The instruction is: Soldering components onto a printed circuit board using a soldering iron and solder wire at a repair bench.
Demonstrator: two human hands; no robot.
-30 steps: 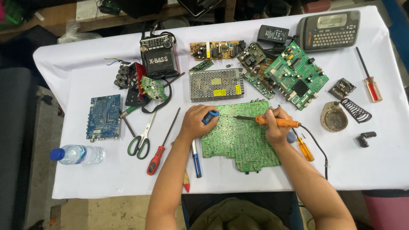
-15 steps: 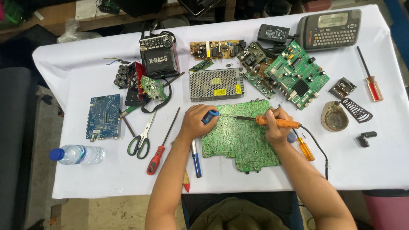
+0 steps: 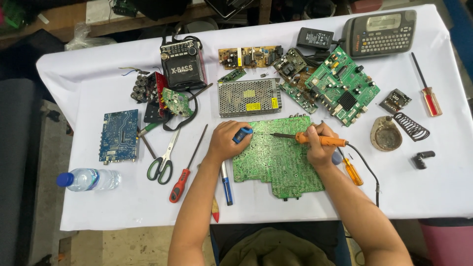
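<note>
A large green circuit board (image 3: pixel 281 157) lies flat on the white table (image 3: pixel 305 207) in front of me. My right hand (image 3: pixel 320 145) grips an orange-handled soldering iron (image 3: pixel 315 140), its metal tip pointing left over the upper part of the board. At the board's upper left corner rests my left hand (image 3: pixel 224 142), closed around a small blue object (image 3: pixel 242 134). A blue pen-like tool (image 3: pixel 226 182) lies just below my left wrist.
Scissors (image 3: pixel 165 160) and a red-handled screwdriver (image 3: pixel 185 170) lie left of the board. A metal mesh box (image 3: pixel 249 96), several circuit boards (image 3: pixel 342 91), a black radio (image 3: pixel 181 64), a label printer (image 3: pixel 379 32), a water bottle (image 3: pixel 88 179) and a solder stand (image 3: pixel 386 134) surround it.
</note>
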